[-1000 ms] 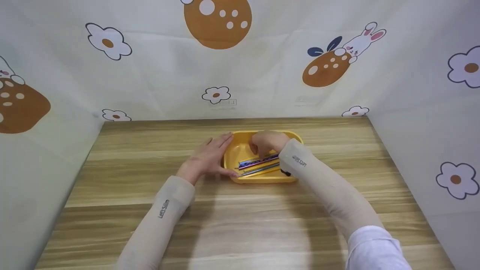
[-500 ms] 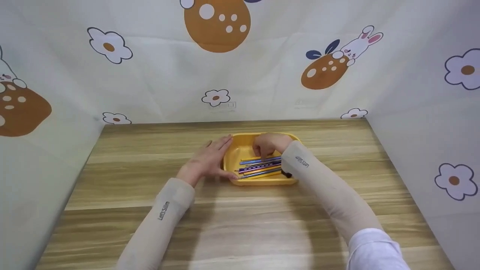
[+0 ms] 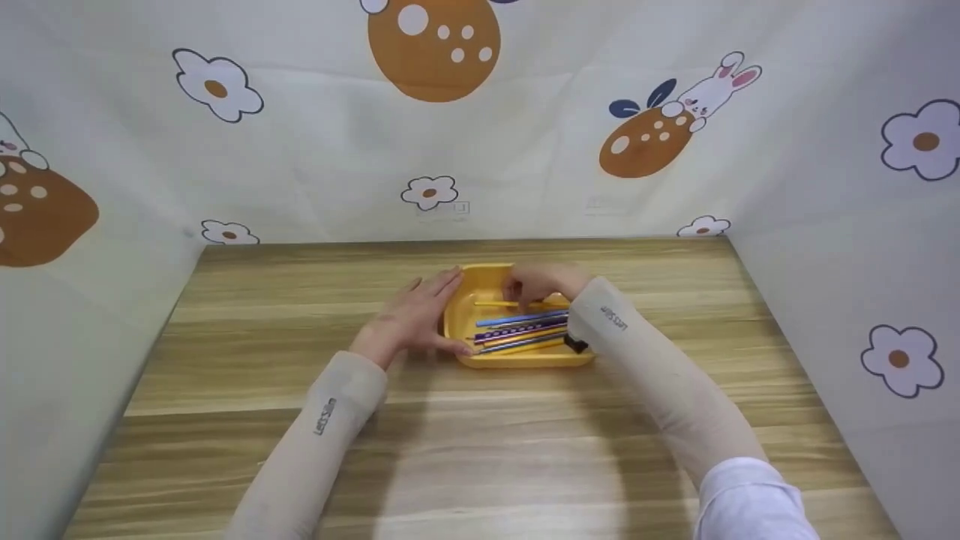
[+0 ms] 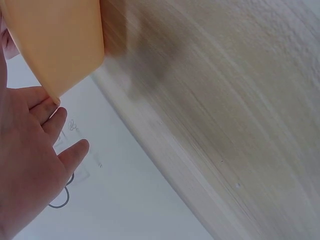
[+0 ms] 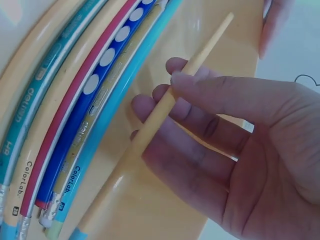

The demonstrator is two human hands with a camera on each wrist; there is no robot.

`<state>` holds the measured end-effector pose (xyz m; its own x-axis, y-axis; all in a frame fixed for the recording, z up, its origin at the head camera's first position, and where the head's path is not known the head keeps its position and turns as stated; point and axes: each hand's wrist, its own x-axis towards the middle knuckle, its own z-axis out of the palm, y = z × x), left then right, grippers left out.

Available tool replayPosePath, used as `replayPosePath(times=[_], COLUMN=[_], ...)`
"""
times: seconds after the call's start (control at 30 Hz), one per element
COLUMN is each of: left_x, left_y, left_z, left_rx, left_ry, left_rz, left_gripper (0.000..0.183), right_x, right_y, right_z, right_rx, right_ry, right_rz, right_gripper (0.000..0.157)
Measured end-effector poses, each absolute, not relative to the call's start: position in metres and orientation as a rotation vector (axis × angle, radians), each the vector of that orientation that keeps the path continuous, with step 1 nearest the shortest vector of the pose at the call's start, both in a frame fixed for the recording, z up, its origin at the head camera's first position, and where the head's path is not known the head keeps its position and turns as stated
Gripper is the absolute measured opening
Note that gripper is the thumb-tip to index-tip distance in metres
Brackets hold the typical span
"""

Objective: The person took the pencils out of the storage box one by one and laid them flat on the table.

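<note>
A yellow plastic tray [image 3: 525, 361] stands on the table toward the back. My left hand [image 3: 414, 315] spans its left end with straight fingers, fingertips at the back left corner and thumb at the front left. In the left wrist view, those fingertips touch the rim of the tray's outer wall [image 4: 65, 40]. Inside the tray, my right hand [image 5: 240, 130] pinches a yellow pencil [image 5: 150, 127] between thumb and fingers. Several other pencils lie side by side toward the front, among them a blue polka-dot pencil [image 5: 82, 110], a light blue pencil [image 5: 112, 107] and a teal pencil [image 5: 31, 105].
The tray rests on a wood-grain table [image 3: 300, 292]. Behind it hangs a pale curtain [image 3: 322, 165] printed with flowers and rabbits, which also runs along both sides. My right forearm covers the tray's right end in the head view.
The pencils, bunched closely before, have spread apart. The yellow pencil in my right hand has come away from the others toward the back of the tray. My left hand stays at the rim.
</note>
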<state>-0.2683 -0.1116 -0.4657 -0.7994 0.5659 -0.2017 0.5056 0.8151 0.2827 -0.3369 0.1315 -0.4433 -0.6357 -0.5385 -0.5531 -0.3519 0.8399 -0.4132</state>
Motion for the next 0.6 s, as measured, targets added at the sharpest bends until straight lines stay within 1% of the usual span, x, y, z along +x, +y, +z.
replayPosePath(times=[0.23,0.4,0.5,0.6], left_x=[-0.270,-0.269,-0.269,-0.268], left_y=[-0.111,-0.111,-0.112,-0.111], left_z=[-0.464,-0.465,-0.466,-0.467], left_rx=[0.821,0.816,0.800,0.789], left_ry=[2.719,2.714,2.713,2.714], left_rz=[0.305,0.307,0.315,0.324], left_gripper=[0.129,0.129,0.128,0.128], right_x=[-0.339,-0.341,-0.341,-0.339], right_y=[0.136,0.140,0.143,0.147], right_z=[-0.437,-0.434,-0.430,-0.426], right_rx=[-0.663,-0.768,-0.874,-0.906], right_ry=[2.330,2.361,2.396,2.416], right_rz=[-0.366,-0.422,-0.444,-0.483], right_gripper=[0.028,0.026,0.023,0.019])
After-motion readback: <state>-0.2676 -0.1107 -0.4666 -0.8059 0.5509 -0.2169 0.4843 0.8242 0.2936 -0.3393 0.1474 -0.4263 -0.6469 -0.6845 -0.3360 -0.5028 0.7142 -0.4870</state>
